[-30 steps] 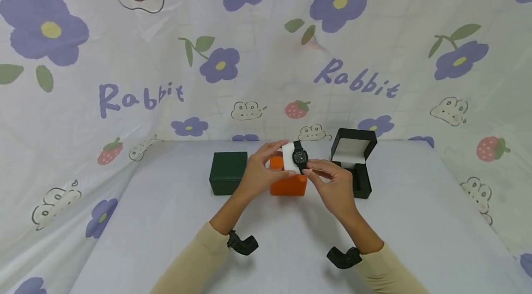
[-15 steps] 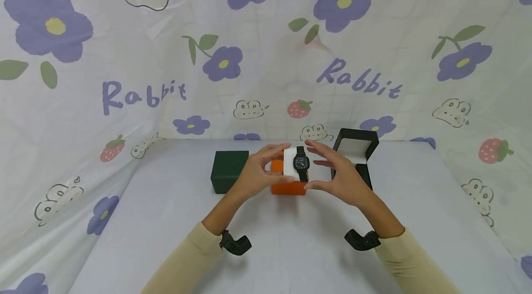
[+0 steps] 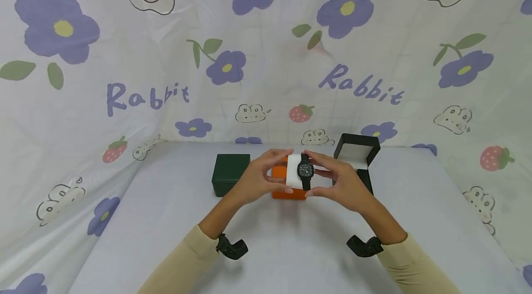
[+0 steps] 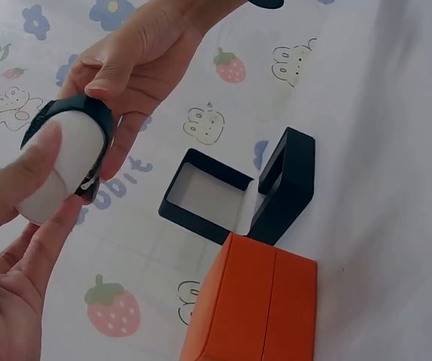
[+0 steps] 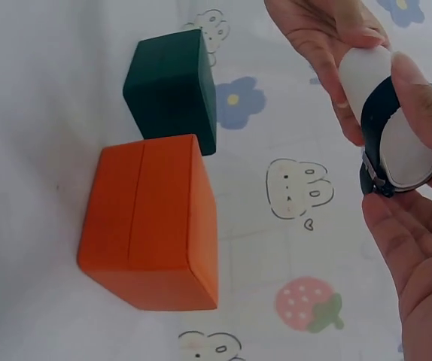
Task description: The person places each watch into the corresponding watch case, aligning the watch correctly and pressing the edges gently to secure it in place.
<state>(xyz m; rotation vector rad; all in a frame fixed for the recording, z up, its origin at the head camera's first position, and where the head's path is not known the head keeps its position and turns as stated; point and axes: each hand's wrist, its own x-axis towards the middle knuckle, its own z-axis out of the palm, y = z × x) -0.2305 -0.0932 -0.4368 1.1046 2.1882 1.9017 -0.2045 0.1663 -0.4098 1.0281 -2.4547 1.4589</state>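
Note:
A black wristwatch (image 3: 305, 170) is strapped around the right part of a white watch pillow (image 3: 293, 170), its dial facing up toward the head camera. My left hand (image 3: 258, 179) pinches the pillow's left end between thumb and fingers. At the other end my right hand (image 3: 347, 184) grips the watch, fingers at the strap's upper edge and thumb at the lower one. The strap's buckle (image 5: 376, 171) shows on the underside in the right wrist view. Both hands hold the pair above an orange box (image 4: 254, 308), whose lid is down.
A closed dark green box (image 3: 230, 173) stands left of the orange one. To the right is a black box (image 3: 360, 140) with its lid raised and a white lining, partly hidden by my right hand. A patterned cloth (image 3: 266, 77) hangs behind the white tabletop (image 3: 291, 248).
My right hand has shifted from pinching the lower strap to spanning the watch from top to bottom. The watch and pillow have moved slightly down and right in the head view.

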